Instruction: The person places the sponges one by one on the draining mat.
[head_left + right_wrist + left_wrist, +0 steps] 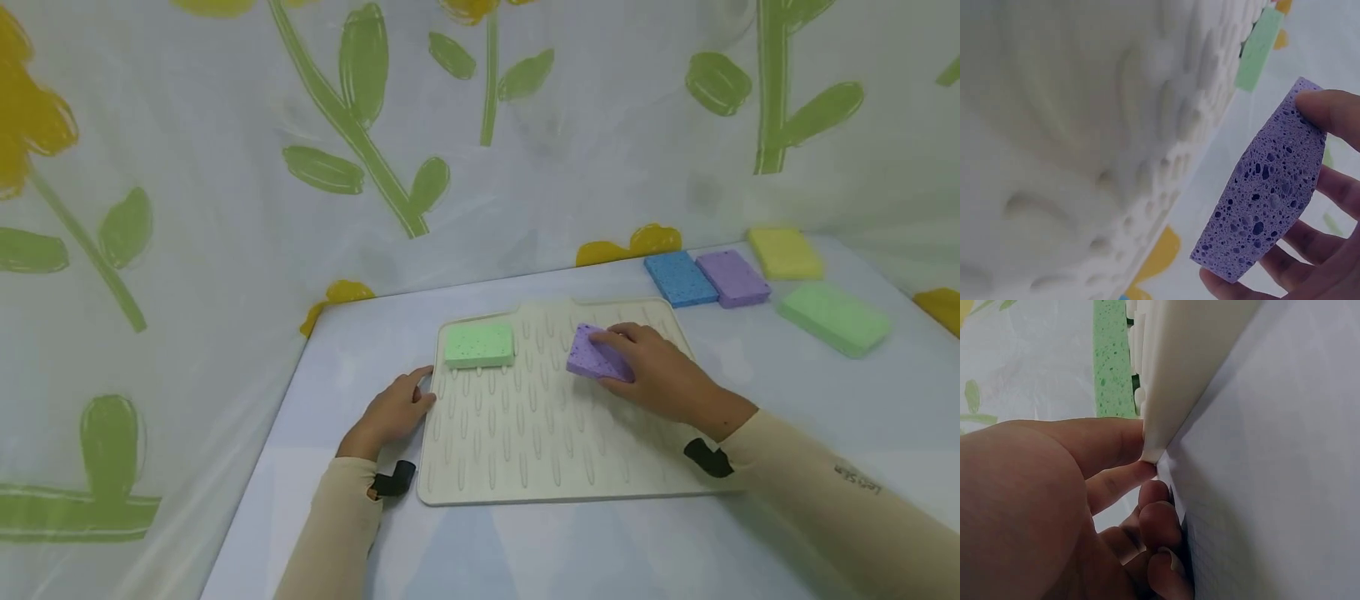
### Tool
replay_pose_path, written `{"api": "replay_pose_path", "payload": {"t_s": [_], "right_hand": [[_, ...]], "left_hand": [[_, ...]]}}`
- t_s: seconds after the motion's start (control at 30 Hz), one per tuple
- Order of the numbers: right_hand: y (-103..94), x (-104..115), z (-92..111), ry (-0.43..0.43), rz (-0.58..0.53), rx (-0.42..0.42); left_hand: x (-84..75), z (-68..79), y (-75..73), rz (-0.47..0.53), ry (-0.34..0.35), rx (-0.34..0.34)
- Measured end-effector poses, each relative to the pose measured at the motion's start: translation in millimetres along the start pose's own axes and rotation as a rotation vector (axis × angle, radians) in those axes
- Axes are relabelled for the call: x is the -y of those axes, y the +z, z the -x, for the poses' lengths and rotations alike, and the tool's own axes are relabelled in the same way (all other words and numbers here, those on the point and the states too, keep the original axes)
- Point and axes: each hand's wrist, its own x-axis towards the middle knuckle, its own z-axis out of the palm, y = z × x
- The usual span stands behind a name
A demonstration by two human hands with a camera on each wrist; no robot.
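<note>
My right hand grips a purple sponge by its sides, over the cream ribbed mat. The right wrist view shows the held sponge full of holes, thumb on one end and fingers along the other side, with a gap between it and the mat. On the mat's upper left lies a green sponge. My left hand rests on the table beside the mat's left edge. Close up, its thumb and a finger touch the mat's rim, the other fingers loosely bent.
To the back right on the white table lie a blue sponge, another purple sponge, a yellow sponge and a second green sponge. A flower-printed curtain hangs behind and to the left.
</note>
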Motion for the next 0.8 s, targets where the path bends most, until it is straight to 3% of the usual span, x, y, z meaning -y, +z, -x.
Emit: {"api": "replay_pose_path", "payload": {"t_s": [0.27, 0.53, 0.8], "right_hand": [[17.8, 29, -10, -0.048, -0.016, -0.021], [39.1, 66, -19, -0.092, -0.033, 0.061], [53.0, 88, -20, -0.177, -0.023, 0.061]], "left_hand": [[2.8, 2.3, 2.1, 0.039, -0.001, -0.005], [4.3, 7.0, -3.1, 0.008, -0.034, -0.009], [-1.5, 2.1, -3.2, 0.017, 0.002, 0.0]]}}
